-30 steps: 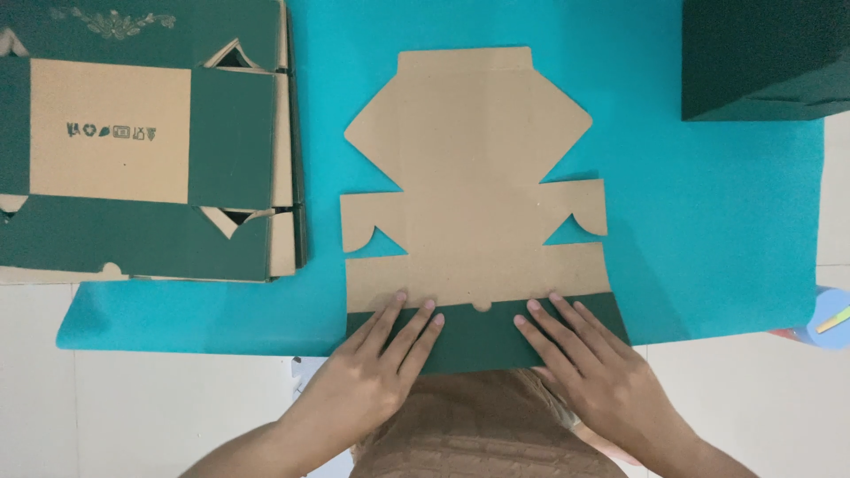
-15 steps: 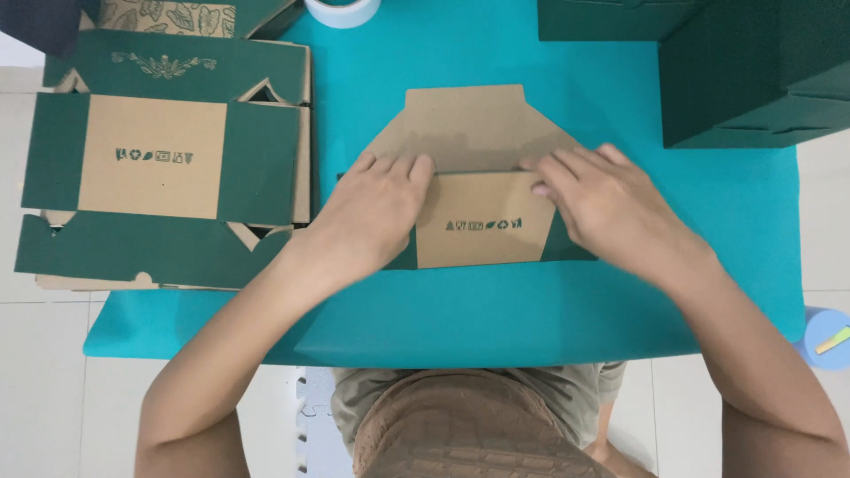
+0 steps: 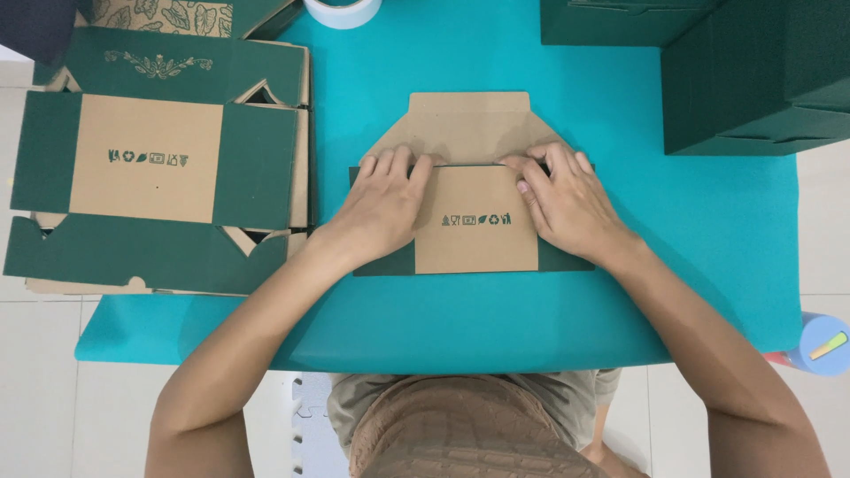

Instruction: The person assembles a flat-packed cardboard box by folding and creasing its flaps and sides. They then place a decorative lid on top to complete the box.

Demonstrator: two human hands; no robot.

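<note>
A flat cardboard box blank [image 3: 475, 232], green with a brown middle panel, lies folded over on the teal mat [image 3: 691, 265]. Its brown flap [image 3: 469, 124] sticks out beyond the fold on the far side. My left hand [image 3: 381, 208] lies flat on the left half of the folded panel, fingertips at the fold line. My right hand [image 3: 567, 202] presses on the right half, fingers along the same crease. Neither hand grips anything; both push down on the cardboard.
A stack of unfolded green box blanks [image 3: 159, 168] lies at the left of the mat. Assembled dark green boxes [image 3: 753, 80] stand at the back right. A roll of tape [image 3: 343, 11] sits at the far edge. A blue cylindrical object [image 3: 823, 345] lies off the mat at right.
The blank's near green part has been folded away from me over the brown inner side. My hands followed it and now press along the fold.
</note>
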